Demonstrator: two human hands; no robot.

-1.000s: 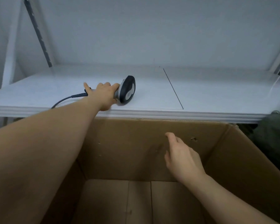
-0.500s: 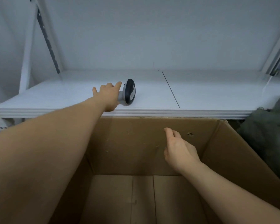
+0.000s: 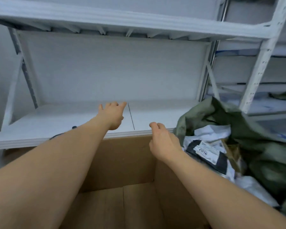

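**Q:** What are the two hands doing?

**A:** Both are reaching forward, well apart from each other, and neither is holding anything. The left hand point(image 3: 111, 115) is stretching over a white shelf point(image 3: 155, 113) with its fingers spread. I cannot tell whether it is touching the surface. The right hand point(image 3: 162, 142) is hovering lower and nearer, with its fingers loosely curling, over the far edge of an open cardboard box point(image 3: 122, 154).

**Q:** Where is the scanner lying?

**A:** The scanner point(image 3: 74, 127) is sitting on the shelf behind the left hand, just left of that forearm, which is covering most of it. Only a dark tip is showing, with a bit of cord point(image 3: 56, 136) trailing left of the arm.

**Q:** What else is lying around the hands?

**A:** Just right of the right hand, a green bag point(image 3: 254, 129) is slumping open, with parcels point(image 3: 206, 151) showing inside it.
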